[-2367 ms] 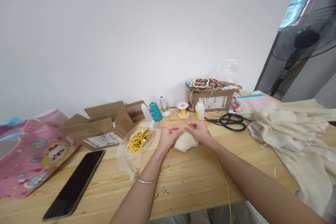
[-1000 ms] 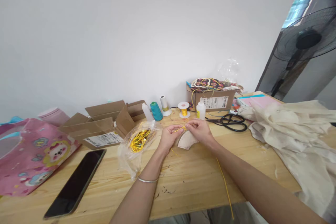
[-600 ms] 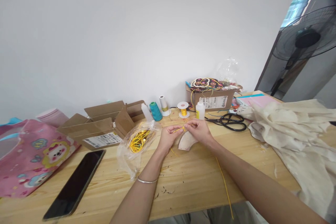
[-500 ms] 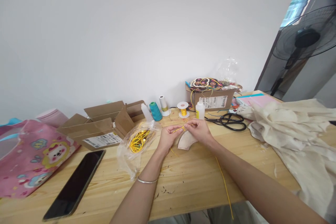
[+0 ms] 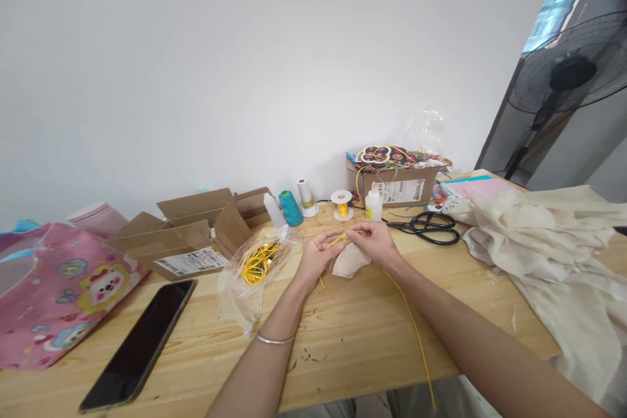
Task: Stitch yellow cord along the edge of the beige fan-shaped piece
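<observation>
Close together above the wooden table (image 5: pixel 353 333), both hands pinch a yellow cord (image 5: pixel 410 317). My left hand (image 5: pixel 317 253) has thumb and finger closed on it at the left, and my right hand (image 5: pixel 375 241) grips it at the right. Between the fingertips the cord crosses over itself; whether it is knotted is too small to tell. One long end hangs under my right wrist to the table's front edge, and a short end shows beneath my left hand. A pale curved fabric piece (image 5: pixel 349 262) hangs just under the fingertips, its top partly hidden.
Black scissors (image 5: pixel 431 228), a white bottle (image 5: pixel 373 206), a yellow cord spool (image 5: pixel 341 205) and a teal thread cone (image 5: pixel 290 208) stand behind. To the left are a bag of yellow cord (image 5: pixel 259 264), an open carton (image 5: pixel 191 235) and a phone (image 5: pixel 140 343). Cream fabric (image 5: pixel 553 241) lies right.
The cord's crossing between my fingertips has shifted slightly, and its long end now curves more visibly from under my right wrist. Both hands keep their pinch at nearly the same spot.
</observation>
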A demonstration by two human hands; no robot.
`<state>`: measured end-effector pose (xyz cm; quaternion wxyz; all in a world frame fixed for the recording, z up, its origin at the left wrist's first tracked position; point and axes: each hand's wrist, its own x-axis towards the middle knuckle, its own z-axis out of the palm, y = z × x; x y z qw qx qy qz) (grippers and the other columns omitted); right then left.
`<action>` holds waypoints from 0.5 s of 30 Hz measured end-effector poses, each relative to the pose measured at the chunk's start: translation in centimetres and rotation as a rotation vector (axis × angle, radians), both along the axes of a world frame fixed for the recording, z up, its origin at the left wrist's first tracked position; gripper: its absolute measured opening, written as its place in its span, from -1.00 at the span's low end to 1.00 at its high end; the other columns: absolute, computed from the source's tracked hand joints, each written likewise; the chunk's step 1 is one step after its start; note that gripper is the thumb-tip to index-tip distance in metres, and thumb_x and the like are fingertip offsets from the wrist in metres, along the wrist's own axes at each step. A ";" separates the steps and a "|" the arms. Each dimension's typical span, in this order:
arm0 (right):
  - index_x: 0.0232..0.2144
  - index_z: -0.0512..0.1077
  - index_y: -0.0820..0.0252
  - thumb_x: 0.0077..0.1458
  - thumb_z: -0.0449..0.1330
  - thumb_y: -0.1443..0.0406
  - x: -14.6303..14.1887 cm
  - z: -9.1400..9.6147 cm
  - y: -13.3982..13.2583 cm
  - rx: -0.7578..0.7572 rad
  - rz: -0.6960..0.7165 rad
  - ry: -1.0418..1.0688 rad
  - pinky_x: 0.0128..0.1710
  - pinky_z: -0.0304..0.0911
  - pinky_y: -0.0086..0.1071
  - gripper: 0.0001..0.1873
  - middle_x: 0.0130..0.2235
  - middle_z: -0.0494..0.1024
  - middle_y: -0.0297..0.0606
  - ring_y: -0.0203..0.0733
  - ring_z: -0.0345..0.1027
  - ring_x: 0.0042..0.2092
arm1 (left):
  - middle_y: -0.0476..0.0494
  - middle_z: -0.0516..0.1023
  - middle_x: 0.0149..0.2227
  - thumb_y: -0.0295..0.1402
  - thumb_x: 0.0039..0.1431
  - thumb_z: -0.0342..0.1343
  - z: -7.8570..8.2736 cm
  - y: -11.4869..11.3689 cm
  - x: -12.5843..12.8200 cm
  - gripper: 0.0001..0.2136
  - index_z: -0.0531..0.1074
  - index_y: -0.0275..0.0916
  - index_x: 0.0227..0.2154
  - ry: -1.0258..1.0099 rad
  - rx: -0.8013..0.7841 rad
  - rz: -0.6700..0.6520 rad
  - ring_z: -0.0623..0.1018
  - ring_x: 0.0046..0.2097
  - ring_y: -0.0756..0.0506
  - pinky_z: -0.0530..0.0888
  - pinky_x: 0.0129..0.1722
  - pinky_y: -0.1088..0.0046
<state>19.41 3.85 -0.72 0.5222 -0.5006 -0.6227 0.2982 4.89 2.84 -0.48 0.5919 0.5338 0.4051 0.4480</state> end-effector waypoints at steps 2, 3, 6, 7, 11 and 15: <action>-0.45 0.47 0.24 -0.18 0.12 0.26 0.0 0.1 0.0 0.013 0.034 0.035 -0.46 0.21 -0.45 -0.79 -0.44 0.51 -0.25 -0.27 0.33 -0.43 | 0.22 0.03 -0.81 -0.34 -0.17 0.17 0.3 -0.3 -0.1 -0.49 0.27 -0.28 -0.07 -0.073 -0.036 -0.103 -0.04 -0.74 0.18 -0.10 -0.72 0.64; -0.42 0.47 0.23 -0.17 0.12 0.27 -0.1 0.0 -0.1 0.021 0.050 0.046 -0.40 0.23 -0.43 -0.78 -0.38 0.51 -0.24 -0.25 0.35 -0.38 | 0.23 -0.01 -0.80 -0.37 -0.16 0.15 0.5 -0.5 -0.1 -0.46 0.22 -0.28 -0.03 -0.112 -0.051 -0.143 -0.07 -0.73 0.18 -0.13 -0.72 0.63; -0.38 0.46 0.22 -0.16 0.11 0.27 -0.4 -0.2 -0.1 0.030 0.085 0.056 -0.32 0.24 -0.40 -0.77 -0.33 0.51 -0.23 -0.23 0.35 -0.31 | 0.23 -0.07 -0.78 -0.45 -0.16 0.12 0.7 -0.7 -0.3 -0.42 0.15 -0.28 0.02 -0.208 -0.095 -0.217 -0.11 -0.70 0.17 -0.14 -0.71 0.61; -0.39 0.47 0.23 -0.15 0.11 0.27 -0.5 -0.3 -0.1 0.028 0.092 0.063 -0.32 0.24 -0.40 -0.77 -0.34 0.51 -0.22 -0.23 0.35 -0.32 | 0.23 -0.08 -0.77 -0.47 -0.16 0.11 0.7 -0.7 -0.4 -0.41 0.13 -0.28 0.03 -0.226 -0.110 -0.238 -0.12 -0.70 0.17 -0.15 -0.71 0.61; -0.45 0.47 0.30 -0.14 0.11 0.20 -0.8 -0.2 -0.2 -0.042 0.112 0.130 -0.44 0.21 -0.44 -0.73 -0.43 0.51 -0.21 -0.26 0.33 -0.41 | 0.23 -0.06 -0.77 -0.52 -0.17 0.05 0.3 -0.4 -0.6 -0.36 0.04 -0.22 0.07 -0.229 -0.148 -0.333 -0.13 -0.70 0.16 -0.16 -0.71 0.62; -0.57 0.45 0.33 -0.15 0.10 0.16 -0.8 0.2 -0.4 -0.124 0.123 0.183 -0.59 0.09 -0.48 -0.69 -0.61 0.42 -0.32 -0.34 0.21 -0.57 | 0.23 -0.01 -0.78 -0.55 -0.18 0.04 0.0 -0.4 -0.6 -0.29 -0.08 -0.18 0.10 -0.201 -0.161 -0.392 -0.12 -0.71 0.16 -0.15 -0.72 0.63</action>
